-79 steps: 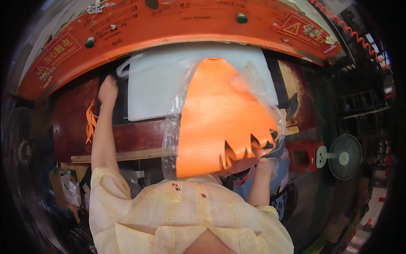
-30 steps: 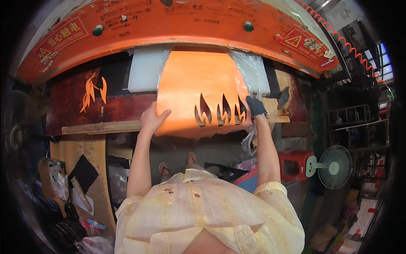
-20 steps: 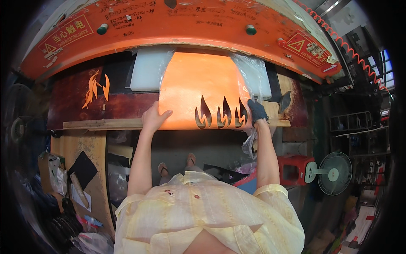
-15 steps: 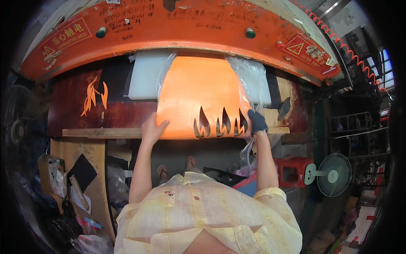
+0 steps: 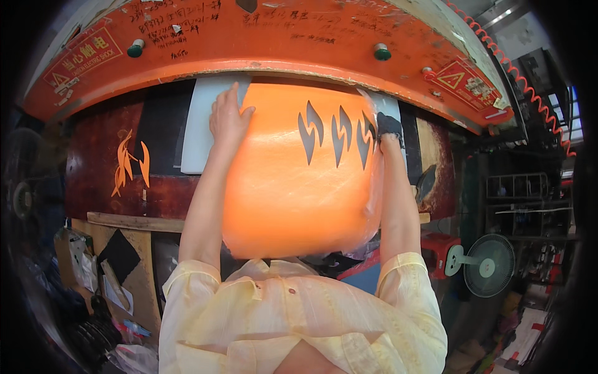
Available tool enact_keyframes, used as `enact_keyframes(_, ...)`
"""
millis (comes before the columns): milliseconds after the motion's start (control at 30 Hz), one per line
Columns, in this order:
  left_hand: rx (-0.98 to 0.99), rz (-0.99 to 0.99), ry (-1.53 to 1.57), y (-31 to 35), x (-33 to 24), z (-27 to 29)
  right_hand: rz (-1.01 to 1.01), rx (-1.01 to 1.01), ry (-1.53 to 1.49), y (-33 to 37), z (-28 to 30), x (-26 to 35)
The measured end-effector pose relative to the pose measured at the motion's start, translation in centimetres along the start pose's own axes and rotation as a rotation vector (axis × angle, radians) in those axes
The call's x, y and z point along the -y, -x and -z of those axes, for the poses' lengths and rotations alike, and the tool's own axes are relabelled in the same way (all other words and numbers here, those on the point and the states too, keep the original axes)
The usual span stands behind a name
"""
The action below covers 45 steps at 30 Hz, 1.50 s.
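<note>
A broad orange sheet [image 5: 293,187] lies over the work surface before me, its near end reaching toward my body. Three dark, jagged openings or shapes [image 5: 341,137] show in a row at its far right. My left hand [image 5: 230,118], bare, has its fingers stretched out and thumb apart beside the sheet's far left edge, over a white board [image 5: 198,134]. At the right edge, next to the last jagged shape, my right hand [image 5: 390,126] in a dark glove is closed on the sheet. Its fingertips are partly hidden. Clear plastic film [image 5: 375,206] runs along that edge.
An orange machine beam [image 5: 274,47] with green-capped buttons spans the far side. Orange cut pieces [image 5: 128,163] lie on the dark red board at left. A wooden strip [image 5: 137,222] edges the surface. A red stool [image 5: 438,252] and a fan [image 5: 488,265] stand at right.
Both hands have moved forward, away from me. The jagged shapes have gone from the near edge to the far part. The sheet now extends nearer my body, and my left hand has opened.
</note>
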<state>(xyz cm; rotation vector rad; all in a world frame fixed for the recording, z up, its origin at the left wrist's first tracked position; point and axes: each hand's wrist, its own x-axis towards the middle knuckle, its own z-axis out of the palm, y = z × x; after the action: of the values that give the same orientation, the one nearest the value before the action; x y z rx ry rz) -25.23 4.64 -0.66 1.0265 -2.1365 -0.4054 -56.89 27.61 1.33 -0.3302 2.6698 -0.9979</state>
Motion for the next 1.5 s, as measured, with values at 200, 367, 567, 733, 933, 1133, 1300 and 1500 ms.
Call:
enact_keyframes(200, 0.311, 0.422, 0.241, 12.9, 0.7, 7.9, 0.131, -0.080, 0.397, -5.2, -1.0, -3.6)
enact_keyframes(367, 0.221, 0.486, 0.184, 19.4, 1.8, 8.1, 0.342, 0.041, 0.484, -7.1, -2.2, -7.0)
enact_keyframes(567, 0.419, 0.501, -0.058, 17.9, 2.1, 7.1, 0.285, -0.117, 0.178, -1.0, -3.1, -7.2)
enact_keyframes(733, 0.319, 0.476, -0.050, 18.6, 1.8, 6.9, 0.357, -0.169, -0.296, 3.9, 6.7, -9.1)
enact_keyframes(933, 0.287, 0.543, 0.021, 19.5, 2.6, 6.5, 1.225, 0.053, 0.476, 12.8, 5.9, -17.1)
enact_keyframes(1133, 0.284, 0.505, 0.375, 16.6, 3.3, 6.5, 0.327, -0.047, -0.090, 13.4, 1.6, -13.2)
enact_keyframes(1300, 0.169, 0.457, 0.572, 9.9, 1.5, 4.4, 0.427, -0.018, -0.255, 8.4, 3.5, -6.3)
enact_keyframes(1500, 0.168, 0.400, 0.072, 14.6, 0.5, 6.4, 0.272, 0.101, -0.266, 7.0, 2.7, -7.0)
